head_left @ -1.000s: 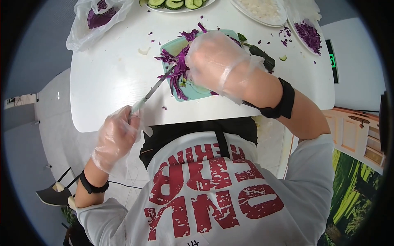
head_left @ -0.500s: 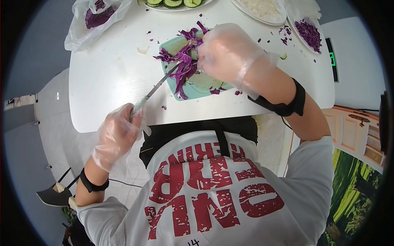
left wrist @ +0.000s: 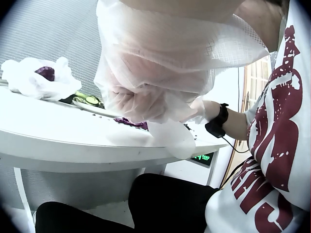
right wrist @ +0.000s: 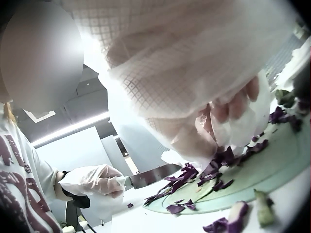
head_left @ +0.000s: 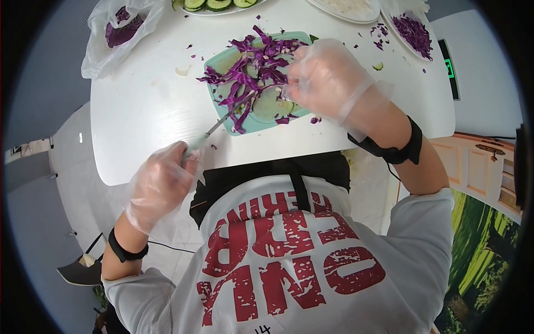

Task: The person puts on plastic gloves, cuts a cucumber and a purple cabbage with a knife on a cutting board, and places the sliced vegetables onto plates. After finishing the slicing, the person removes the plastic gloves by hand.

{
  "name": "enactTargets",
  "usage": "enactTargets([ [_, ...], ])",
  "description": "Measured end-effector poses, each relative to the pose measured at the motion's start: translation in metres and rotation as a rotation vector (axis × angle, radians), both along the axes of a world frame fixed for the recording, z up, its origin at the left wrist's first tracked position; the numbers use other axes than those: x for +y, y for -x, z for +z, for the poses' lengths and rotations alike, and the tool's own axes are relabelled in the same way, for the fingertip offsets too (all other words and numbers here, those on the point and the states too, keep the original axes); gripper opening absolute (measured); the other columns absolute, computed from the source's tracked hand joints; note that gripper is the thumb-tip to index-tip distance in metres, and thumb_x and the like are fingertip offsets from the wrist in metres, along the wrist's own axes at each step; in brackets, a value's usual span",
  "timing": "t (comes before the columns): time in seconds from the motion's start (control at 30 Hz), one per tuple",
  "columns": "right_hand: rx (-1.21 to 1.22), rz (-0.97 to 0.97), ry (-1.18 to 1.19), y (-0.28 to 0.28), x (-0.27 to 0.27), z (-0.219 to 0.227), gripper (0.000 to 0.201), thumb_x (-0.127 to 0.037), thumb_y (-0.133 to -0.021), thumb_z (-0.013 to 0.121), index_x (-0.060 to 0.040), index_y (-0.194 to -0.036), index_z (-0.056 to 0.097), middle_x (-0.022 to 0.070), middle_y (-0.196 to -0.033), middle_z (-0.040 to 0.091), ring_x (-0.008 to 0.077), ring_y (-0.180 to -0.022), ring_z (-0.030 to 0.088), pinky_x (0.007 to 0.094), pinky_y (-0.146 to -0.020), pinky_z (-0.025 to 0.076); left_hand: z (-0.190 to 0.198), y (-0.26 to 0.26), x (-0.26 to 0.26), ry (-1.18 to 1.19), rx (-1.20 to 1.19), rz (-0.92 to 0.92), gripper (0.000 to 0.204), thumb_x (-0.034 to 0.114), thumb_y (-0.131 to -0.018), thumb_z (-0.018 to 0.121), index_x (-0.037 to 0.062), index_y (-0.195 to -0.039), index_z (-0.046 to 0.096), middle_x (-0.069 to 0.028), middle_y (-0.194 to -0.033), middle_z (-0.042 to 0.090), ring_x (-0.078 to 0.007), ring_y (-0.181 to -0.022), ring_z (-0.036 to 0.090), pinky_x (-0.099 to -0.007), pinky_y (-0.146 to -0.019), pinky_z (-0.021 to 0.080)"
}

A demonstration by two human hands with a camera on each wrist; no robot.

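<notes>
My gloved left hand [head_left: 164,181] grips the handle of a knife [head_left: 225,118] near the table's front edge. The blade slants up, its tip among purple cabbage strips [head_left: 240,78] on a pale green cutting board [head_left: 222,125]. In the right wrist view the knife [right wrist: 153,175] shows smears on its blade. My gloved right hand [head_left: 328,80] is over the board's right side, fingers curled down and thumb tip at purple strips [right wrist: 223,160], which it pinches. What lies inside those fingers is mostly hidden by the glove. The left hand [left wrist: 155,92] hides the knife in the left wrist view.
A plate of cucumber slices [head_left: 217,5] stands at the back. White plates, one of pale slices [head_left: 350,8] and one of shredded purple cabbage [head_left: 413,34], stand back right. A plastic bag with a cabbage piece [head_left: 123,30] lies back left. Scraps [head_left: 378,65] dot the white table.
My right hand has drawn back to the right, uncovering more strips, which now lie more spread over the board. The left hand keeps its hold on the knife, barely moved.
</notes>
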State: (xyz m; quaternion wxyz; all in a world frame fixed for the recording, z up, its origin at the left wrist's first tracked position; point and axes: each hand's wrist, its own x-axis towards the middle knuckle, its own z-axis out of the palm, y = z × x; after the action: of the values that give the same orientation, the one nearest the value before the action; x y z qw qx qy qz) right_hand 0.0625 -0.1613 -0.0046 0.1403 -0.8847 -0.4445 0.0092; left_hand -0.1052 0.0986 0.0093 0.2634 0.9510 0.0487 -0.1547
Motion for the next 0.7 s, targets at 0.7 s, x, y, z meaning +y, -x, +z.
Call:
enactTargets([
  [0.7, -0.056, 0.021, -0.025, 0.038, -0.011, -0.006, 0.013, -0.017, -0.079, 0.060, -0.0074, -0.076, 0.068, 0.0111, -0.073, 0.064, 0.0301, -0.071, 0.062, 0.0416, -0.068, 0.050, 0.004, -0.012, -0.045, 0.015, 0.057, 0.060, 0.029, 0.023, -0.098, 0.052, -0.0008, -0.082, 0.055, -0.0218, -0.065, 0.055, -0.0407, -0.062, 0.053, -0.0439, -0.060, 0.044],
])
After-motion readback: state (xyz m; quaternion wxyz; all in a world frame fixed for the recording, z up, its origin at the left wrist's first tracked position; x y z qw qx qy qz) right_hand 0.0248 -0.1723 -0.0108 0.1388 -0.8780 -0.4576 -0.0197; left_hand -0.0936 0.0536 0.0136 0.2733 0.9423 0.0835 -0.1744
